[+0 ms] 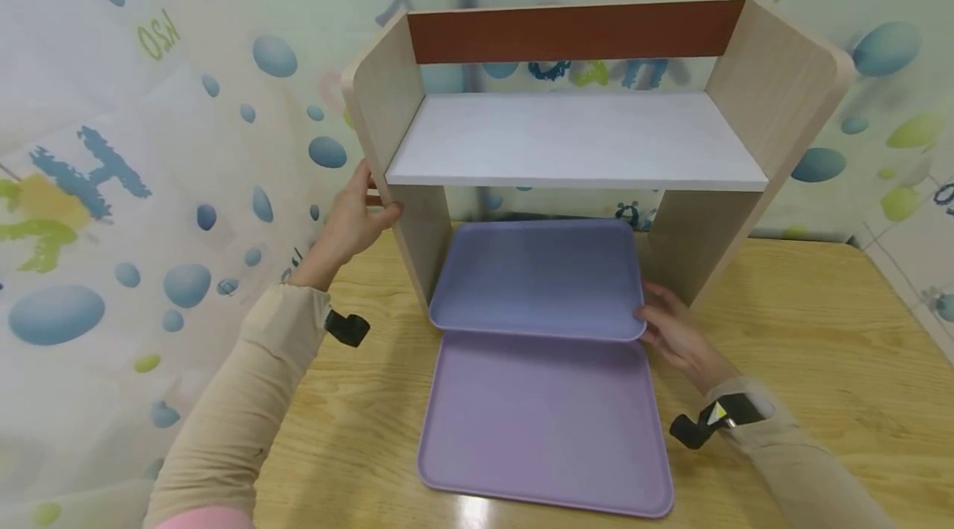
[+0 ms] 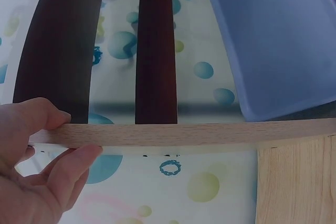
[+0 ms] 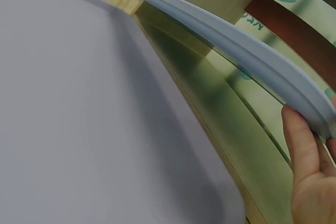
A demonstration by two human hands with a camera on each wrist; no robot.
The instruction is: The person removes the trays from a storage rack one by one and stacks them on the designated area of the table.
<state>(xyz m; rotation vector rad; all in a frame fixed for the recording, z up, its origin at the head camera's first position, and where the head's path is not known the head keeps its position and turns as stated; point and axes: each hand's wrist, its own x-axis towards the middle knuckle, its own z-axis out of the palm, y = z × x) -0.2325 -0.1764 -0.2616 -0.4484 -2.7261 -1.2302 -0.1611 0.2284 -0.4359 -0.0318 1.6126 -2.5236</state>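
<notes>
The left hand (image 1: 354, 218) holds the left side panel (image 1: 391, 98) of the shelf unit (image 1: 577, 140) in a pinch across its front edge: one digit is pressed on the inner side, and the others are on the outer side. The gap between them is about the thickness of the panel. The right hand (image 1: 681, 339) pinches the blue tray (image 1: 540, 276) at its right rim, near the front right corner, with the thumb at the rim and fingers underneath.

The blue tray is between the two sides of the shelf unit, below the white board (image 1: 577, 148), and its front part comes out of the lower opening. Its left edge is close to the left side panel; on the right, a narrow space to the right side panel (image 1: 778, 82) is partly taken by the hand. From the right wrist, the tray looks raised and tilted, with a gap under it.

The long axis of the blue tray goes left to right, along the white board, and its inner face looks upward. The purple tray (image 1: 547, 421) lies flat on the worktop (image 1: 805, 330) in front of the unit, its long axis also left to right. To the right, the worktop surface continues to its rear right corner.
</notes>
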